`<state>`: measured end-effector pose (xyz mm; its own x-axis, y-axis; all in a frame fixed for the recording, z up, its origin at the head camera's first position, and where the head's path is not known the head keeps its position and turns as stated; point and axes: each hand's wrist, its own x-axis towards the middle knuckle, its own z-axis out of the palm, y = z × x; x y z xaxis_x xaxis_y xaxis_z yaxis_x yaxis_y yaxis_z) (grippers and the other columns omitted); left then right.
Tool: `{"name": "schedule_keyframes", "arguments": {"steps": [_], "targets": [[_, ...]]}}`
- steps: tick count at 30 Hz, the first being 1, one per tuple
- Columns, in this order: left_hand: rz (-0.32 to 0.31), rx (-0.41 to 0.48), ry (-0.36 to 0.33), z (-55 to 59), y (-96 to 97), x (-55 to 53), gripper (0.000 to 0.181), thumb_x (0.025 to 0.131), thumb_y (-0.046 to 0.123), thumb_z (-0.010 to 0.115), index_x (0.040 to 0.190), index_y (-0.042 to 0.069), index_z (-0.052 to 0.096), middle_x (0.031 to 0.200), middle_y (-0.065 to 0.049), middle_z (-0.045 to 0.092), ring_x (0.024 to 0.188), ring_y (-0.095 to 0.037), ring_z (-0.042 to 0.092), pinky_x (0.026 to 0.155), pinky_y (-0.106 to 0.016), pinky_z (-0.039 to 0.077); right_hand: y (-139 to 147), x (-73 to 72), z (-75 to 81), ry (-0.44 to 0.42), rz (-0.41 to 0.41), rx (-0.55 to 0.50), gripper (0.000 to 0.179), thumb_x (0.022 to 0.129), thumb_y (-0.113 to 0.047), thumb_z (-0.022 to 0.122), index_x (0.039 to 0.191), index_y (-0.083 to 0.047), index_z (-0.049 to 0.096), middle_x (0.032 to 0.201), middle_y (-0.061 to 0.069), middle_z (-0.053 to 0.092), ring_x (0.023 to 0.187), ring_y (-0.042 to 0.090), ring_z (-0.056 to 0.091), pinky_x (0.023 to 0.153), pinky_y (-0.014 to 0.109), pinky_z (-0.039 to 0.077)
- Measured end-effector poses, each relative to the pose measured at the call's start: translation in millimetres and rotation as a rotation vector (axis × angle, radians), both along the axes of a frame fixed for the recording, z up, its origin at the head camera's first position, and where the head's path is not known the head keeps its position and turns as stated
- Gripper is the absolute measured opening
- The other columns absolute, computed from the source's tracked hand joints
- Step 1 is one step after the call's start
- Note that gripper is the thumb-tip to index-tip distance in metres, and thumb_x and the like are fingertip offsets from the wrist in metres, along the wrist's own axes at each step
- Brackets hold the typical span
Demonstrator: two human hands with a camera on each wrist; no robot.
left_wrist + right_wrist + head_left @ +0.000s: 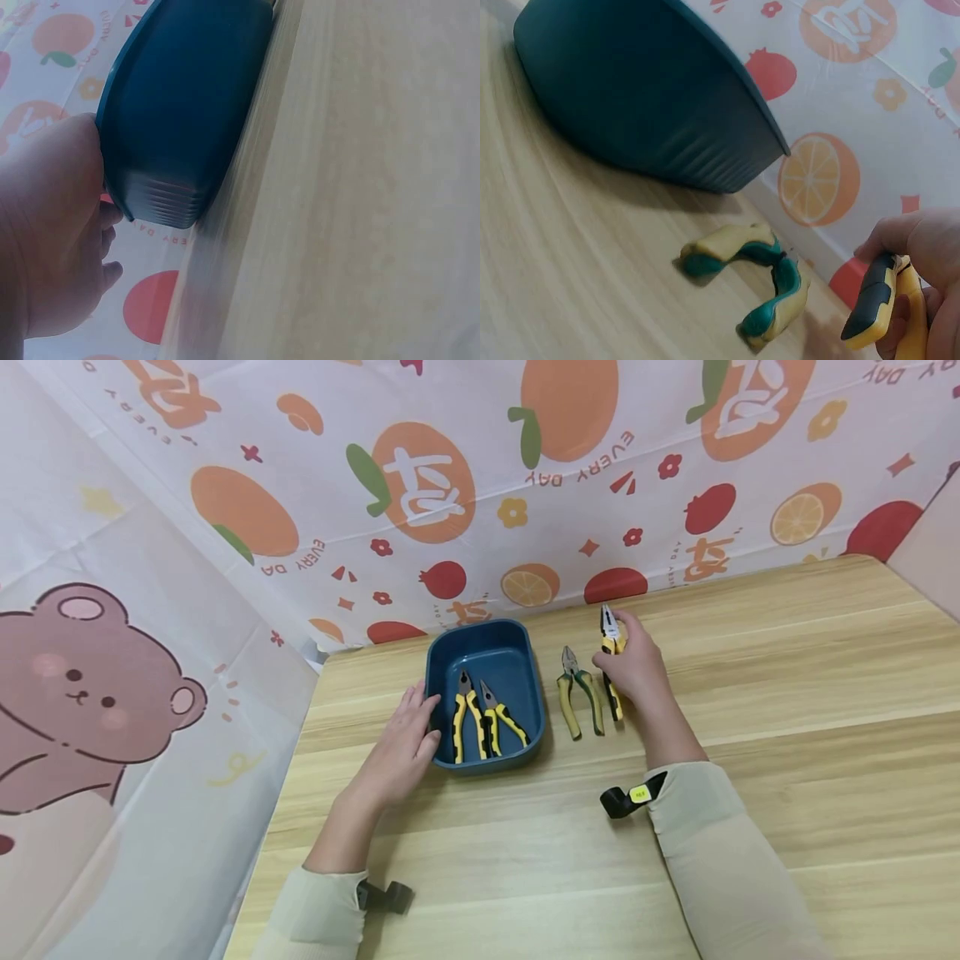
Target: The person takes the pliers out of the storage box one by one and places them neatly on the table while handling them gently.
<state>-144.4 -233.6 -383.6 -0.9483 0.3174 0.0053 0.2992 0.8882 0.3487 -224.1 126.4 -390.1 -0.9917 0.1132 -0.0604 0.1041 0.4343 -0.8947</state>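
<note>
My right hand point(636, 664) grips a pair of yellow-and-black pliers point(611, 631), jaws pointing away toward the patterned backdrop. In the right wrist view its yellow-and-black handles point(874, 304) show between thumb and fingers. Just left of that hand, pliers with olive and green handles point(580, 693) lie spread on the table. My left hand point(401, 739) rests against the left side of a dark teal bin point(538, 693), fingers extended along its rim. Inside the bin lie two yellow-and-black pairs, the larger pliers point(468, 718) and the smaller long-nose pliers point(502, 718).
The wood-grain table point(787, 693) runs up to a fruit-printed backdrop point(480, 510) at the back. A bear-printed sheet point(82, 693) hangs along the left side. Each sleeve cuff carries a small black wrist camera, such as the right camera point(618, 802).
</note>
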Motion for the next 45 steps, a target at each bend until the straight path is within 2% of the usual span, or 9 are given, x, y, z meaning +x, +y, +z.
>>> {"name": "schedule_keyframes", "arguments": {"steps": [6, 13, 19, 25, 30, 35, 41, 45], "targets": [[0.001, 0.005, -0.006, 1.8, 0.4, -0.4, 0.056, 0.104, 0.03, 0.037, 0.156, 0.013, 0.026, 0.167, 0.0, 0.0, 0.154, -0.022, -0.003, 0.122, -0.052, 0.013, 3, -1.5, -7.1, -0.01, 0.001, 0.03, 0.078, 0.087, -0.015, 0.064, 0.156, -0.023, 0.026, 0.147, 0.019, 0.044, 0.112, 0.035, 0.05, 0.089, 0.047, 0.047], [0.0, 0.004, -0.013, 2.8, 0.1, -1.0, 0.056, 0.104, 0.03, 0.037, 0.156, 0.013, 0.026, 0.167, 0.0, -0.001, 0.154, -0.025, -0.001, 0.122, -0.051, 0.013, 2, -2.7, -12.0, -0.07, 0.034, 0.062, 0.076, 0.09, -0.017, 0.062, 0.156, -0.02, 0.024, 0.153, 0.021, 0.038, 0.124, 0.036, 0.045, 0.102, 0.053, 0.043], [0.003, 0.004, -0.018, 4.6, 0.4, -1.7, 0.057, 0.104, 0.031, 0.036, 0.157, 0.013, 0.025, 0.167, -0.001, 0.0, 0.154, -0.023, -0.003, 0.122, -0.052, 0.014, 2, -4.3, -14.1, -0.056, 0.043, 0.099, 0.074, 0.089, -0.016, 0.061, 0.155, -0.016, 0.028, 0.153, 0.021, 0.038, 0.126, 0.037, 0.045, 0.104, 0.054, 0.041], [0.004, 0.007, -0.023, 4.9, 0.3, -1.8, 0.056, 0.104, 0.03, 0.037, 0.156, 0.012, 0.026, 0.167, -0.001, 0.0, 0.154, -0.023, -0.003, 0.122, -0.052, 0.013, 1, -3.6, -15.5, -0.035, 0.028, 0.166, 0.071, 0.087, -0.016, 0.062, 0.152, -0.012, 0.034, 0.146, 0.025, 0.045, 0.122, 0.042, 0.047, 0.099, 0.055, 0.042], [0.007, 0.009, -0.034, 5.6, 0.4, -2.1, 0.057, 0.104, 0.03, 0.037, 0.156, 0.013, 0.025, 0.167, -0.002, 0.0, 0.154, -0.021, -0.004, 0.122, -0.052, 0.013, -1, -3.8, -15.1, -0.044, 0.018, 0.186, 0.069, 0.087, -0.016, 0.063, 0.15, -0.012, 0.037, 0.14, 0.025, 0.046, 0.12, 0.042, 0.043, 0.097, 0.054, 0.041], [0.01, 0.014, -0.033, 6.9, 0.8, -2.5, 0.057, 0.104, 0.03, 0.037, 0.156, 0.013, 0.025, 0.167, -0.001, 0.0, 0.154, -0.024, -0.003, 0.122, -0.052, 0.014, -3, -4.7, -15.1, -0.018, 0.001, 0.215, 0.066, 0.085, -0.015, 0.063, 0.148, -0.012, 0.042, 0.134, 0.026, 0.048, 0.119, 0.043, 0.042, 0.094, 0.053, 0.041], [0.009, 0.007, -0.034, 5.2, 0.2, -0.3, 0.057, 0.104, 0.03, 0.037, 0.157, 0.013, 0.025, 0.167, -0.003, 0.001, 0.154, -0.023, -0.004, 0.122, -0.053, 0.014, -5, -3.9, -15.9, 0.026, -0.037, 0.201, 0.06, 0.085, -0.012, 0.065, 0.143, -0.012, 0.049, 0.122, 0.021, 0.051, 0.112, 0.038, 0.042, 0.086, 0.048, 0.041], [0.008, 0.011, -0.026, 4.3, 0.0, -0.2, 0.057, 0.104, 0.031, 0.037, 0.157, 0.013, 0.025, 0.167, -0.001, 0.0, 0.154, -0.023, -0.003, 0.122, -0.052, 0.014, -6, -3.3, -16.0, 0.043, -0.042, 0.21, 0.057, 0.084, -0.011, 0.065, 0.14, -0.011, 0.052, 0.12, 0.021, 0.052, 0.109, 0.037, 0.044, 0.086, 0.048, 0.042]]}}
